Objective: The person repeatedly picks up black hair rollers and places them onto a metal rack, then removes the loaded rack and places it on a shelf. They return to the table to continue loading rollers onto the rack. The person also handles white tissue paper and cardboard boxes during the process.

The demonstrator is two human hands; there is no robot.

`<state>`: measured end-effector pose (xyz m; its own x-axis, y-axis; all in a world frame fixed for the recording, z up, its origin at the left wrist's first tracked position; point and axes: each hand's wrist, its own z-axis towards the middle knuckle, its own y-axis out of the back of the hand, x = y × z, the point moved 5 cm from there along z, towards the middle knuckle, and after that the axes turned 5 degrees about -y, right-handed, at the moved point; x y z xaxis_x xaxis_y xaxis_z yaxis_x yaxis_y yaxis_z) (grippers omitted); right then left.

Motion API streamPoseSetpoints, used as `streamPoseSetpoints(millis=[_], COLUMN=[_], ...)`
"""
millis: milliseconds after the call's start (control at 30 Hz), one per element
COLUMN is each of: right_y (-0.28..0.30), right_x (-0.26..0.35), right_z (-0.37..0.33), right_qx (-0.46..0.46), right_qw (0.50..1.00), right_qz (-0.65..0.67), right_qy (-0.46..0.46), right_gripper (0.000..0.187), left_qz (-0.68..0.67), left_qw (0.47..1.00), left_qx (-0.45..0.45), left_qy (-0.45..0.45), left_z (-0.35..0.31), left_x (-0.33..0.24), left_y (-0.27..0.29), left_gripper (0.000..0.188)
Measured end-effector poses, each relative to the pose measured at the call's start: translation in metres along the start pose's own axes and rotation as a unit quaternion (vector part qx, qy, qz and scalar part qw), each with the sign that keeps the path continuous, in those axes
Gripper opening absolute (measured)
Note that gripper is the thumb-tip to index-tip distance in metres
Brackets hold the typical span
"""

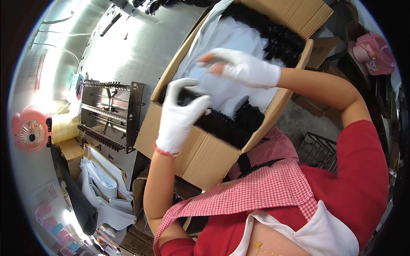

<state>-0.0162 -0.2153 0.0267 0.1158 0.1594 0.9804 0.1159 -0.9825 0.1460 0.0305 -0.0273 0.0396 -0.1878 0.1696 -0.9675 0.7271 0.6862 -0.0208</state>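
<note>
Cardboard box (pixel 192 164) with flaps spread is being used as landmark. Black glossy pieces (pixel 224 128) are being kept inside it, along its near end; more of the same (pixel 277 36) are being seen along its far end. Between these rows, the box is being lined with a white sheet (pixel 243 38). Left hand (pixel 181 111), white-gloved, is being held over the box's near left corner, fingers curved around black material; whether it is being gripped cannot be told. Right hand (pixel 245 70), gloved with fingertips bare, is being held above the sheet in the box's middle, slightly blurred; thumb and fingers are being kept apart, nothing being seen between them. Left of the box, a metal rack (pixel 136 111) is being stood; farther left of it, a pink fan (pixel 32 133) is being kept.
</note>
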Motion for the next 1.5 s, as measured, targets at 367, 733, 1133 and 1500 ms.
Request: streamPoseSetpoints(millis=[367,733,1133,1500], right_y=[-0.003,-0.028,-0.228,-0.202], right_x=[-0.082,0.048,0.070,0.276], right_z=[-0.071,0.073,0.201,0.134], right_qx=[0.125,0.125,0.255,0.257], right_qw=[0.886,0.954,0.662,0.897], right_qz=[0.270,-0.210,-0.511,-0.167], right_qy=[-0.356,0.172,0.485,0.319], right_gripper=[0.079,0.032,0.030,0.037], left_qz=[0.413,0.536,0.345,0.359], left_qw=[0.893,0.833,0.782,0.494], left_qx=[0.166,-0.130,-0.470,-0.749], left_qy=[0.060,-0.040,-0.222,-0.257], left_z=[0.054,0.041,-0.064,-0.140], left_x=[0.058,0.061,0.025,-0.048], left_y=[-0.088,-0.104,0.013,0.178], left_gripper=[0.047,0.036,0.023,0.129])
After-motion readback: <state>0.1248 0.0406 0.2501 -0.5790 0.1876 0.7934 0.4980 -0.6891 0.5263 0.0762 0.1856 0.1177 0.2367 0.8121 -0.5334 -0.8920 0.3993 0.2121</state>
